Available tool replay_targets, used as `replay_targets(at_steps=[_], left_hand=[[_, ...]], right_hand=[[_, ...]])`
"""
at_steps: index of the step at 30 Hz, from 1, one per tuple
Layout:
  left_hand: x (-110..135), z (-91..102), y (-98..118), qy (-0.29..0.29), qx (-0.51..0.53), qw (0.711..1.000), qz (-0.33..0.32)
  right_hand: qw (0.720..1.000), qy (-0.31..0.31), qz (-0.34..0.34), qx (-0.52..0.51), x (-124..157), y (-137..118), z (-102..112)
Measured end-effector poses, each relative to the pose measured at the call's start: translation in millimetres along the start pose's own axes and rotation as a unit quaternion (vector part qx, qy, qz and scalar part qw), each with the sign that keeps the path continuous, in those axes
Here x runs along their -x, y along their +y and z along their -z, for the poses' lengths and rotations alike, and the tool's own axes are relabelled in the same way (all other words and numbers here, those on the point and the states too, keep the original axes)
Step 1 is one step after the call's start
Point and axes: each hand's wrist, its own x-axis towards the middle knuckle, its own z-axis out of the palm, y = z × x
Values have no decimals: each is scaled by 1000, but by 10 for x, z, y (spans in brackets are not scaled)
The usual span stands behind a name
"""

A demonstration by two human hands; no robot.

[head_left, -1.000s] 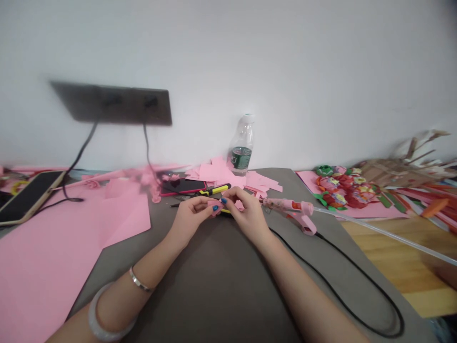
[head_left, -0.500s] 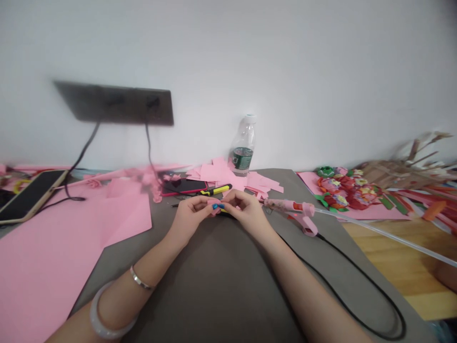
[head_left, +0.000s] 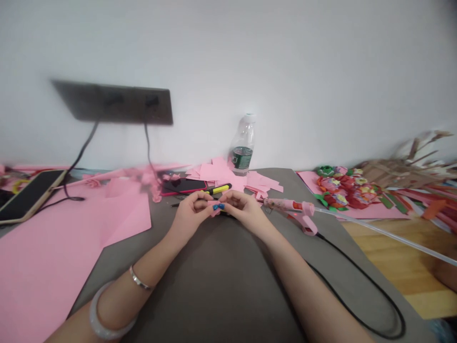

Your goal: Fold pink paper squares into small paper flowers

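A small piece of pink paper [head_left: 213,211] is pinched between my two hands above the grey mat [head_left: 214,286]. My left hand [head_left: 193,212] closes on its left side, thumb against the paper. From the right, my right hand [head_left: 244,207] grips the same piece, and the two blue-nailed thumbs nearly meet. My fingers cover much of the paper, so its exact shape is hidden. Just behind the hands lies a yellow and black utility knife [head_left: 219,189]. To the right of my right hand rests a pink glue gun [head_left: 289,206] with a clear glue stick [head_left: 385,234] in its back.
Pink paper strips [head_left: 214,172] lie around a water bottle [head_left: 243,147] by the wall. Pink sheets [head_left: 53,267] and a phone [head_left: 32,195] are at left, with a second phone [head_left: 183,186] behind my hands. Paper flowers [head_left: 342,188] sit at right. A black cable [head_left: 374,276] loops at front right.
Both hands stay in nearly the same place, still pinching the pink paper. My thumbs have shifted slightly, and the right hand has moved a little to the right.
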Motion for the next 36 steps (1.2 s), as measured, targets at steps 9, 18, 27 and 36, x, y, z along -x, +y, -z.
replay_targets(at_steps=[9, 18, 27, 36], left_hand=[[11, 16, 29, -24, -26, 999, 0], [-8, 6, -9, -10, -14, 1000, -1], [-39, 31, -52, -1, 39, 999, -11], [-31, 21, -58, 23, 54, 998, -15]], right_hand=[[999, -18, -24, 21, 10, -8, 51], [998, 17, -4, 65, 11, 10, 8], [990, -31, 21, 138, 52, -57, -80], [992, -21, 25, 125, 35, 6, -81]])
